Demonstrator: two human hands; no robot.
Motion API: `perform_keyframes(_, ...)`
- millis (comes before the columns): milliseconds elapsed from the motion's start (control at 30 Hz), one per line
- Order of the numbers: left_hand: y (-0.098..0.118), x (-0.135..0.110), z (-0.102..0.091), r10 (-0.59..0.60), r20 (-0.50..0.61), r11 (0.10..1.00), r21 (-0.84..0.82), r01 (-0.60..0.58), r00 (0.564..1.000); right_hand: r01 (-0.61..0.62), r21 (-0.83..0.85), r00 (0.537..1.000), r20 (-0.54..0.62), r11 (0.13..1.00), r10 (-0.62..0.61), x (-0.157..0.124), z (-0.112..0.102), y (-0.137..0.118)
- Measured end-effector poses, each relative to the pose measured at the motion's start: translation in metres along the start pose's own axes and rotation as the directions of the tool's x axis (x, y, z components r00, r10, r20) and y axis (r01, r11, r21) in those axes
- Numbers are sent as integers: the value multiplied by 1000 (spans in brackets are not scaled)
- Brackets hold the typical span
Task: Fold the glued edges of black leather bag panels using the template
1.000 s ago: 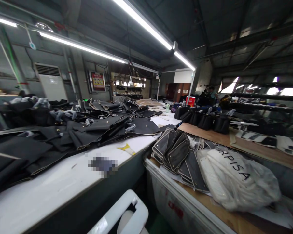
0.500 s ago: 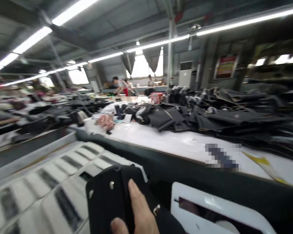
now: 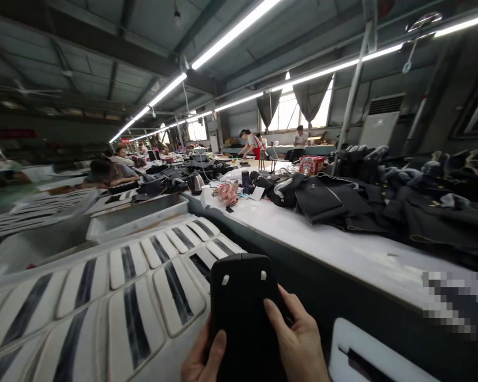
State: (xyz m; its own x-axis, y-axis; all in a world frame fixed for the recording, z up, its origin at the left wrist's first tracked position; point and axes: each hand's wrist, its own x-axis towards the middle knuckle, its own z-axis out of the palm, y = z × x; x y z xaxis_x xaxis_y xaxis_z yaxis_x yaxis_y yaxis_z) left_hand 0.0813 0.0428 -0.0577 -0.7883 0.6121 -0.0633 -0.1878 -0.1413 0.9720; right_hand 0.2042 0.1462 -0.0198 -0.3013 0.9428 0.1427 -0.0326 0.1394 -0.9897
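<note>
Two hands are occupied with one rounded black piece, which is held upright at the bottom centre of the frame, its face turned toward the camera. Its left edge is gripped by the left hand, with the thumb laid on the face; its right edge is gripped by the right hand, the thumb likewise pressed to the face. Near its top edge, two pale tabs are left uncovered. The step in hand is judged to be the handling of this piece between both hands. For any next move, an even two-sided grip would seem to be called for, with clearance left from the white frame at lower right. At lower left, cream panels with dark strips are laid in rows. Across the right, a white table is covered toward its far side by heaped black material.
</note>
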Motion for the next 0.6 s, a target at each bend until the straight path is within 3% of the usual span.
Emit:
perform_keyframes(233, -6, -5, 34, 106, 117, 978, 168, -124, 987, -113, 125, 980, -151, 986, 132, -17, -50, 1)
perform_keyframes(367, -8, -13, 55, 147, 327, 947, 225, -229, 933, -168, 149, 930, -304, 974, 207, -23, -72, 19)
perform_keyframes(467, -13, -18, 67, 140, 415, 926, 267, -267, 899, -216, 212, 909, -313, 953, 275, -26, -84, 37)
perform_keyframes(600, -24, -22, 78, 134, 447, 911, 295, -287, 884, -254, 247, 891, -316, 935, 325, -25, -99, 53)
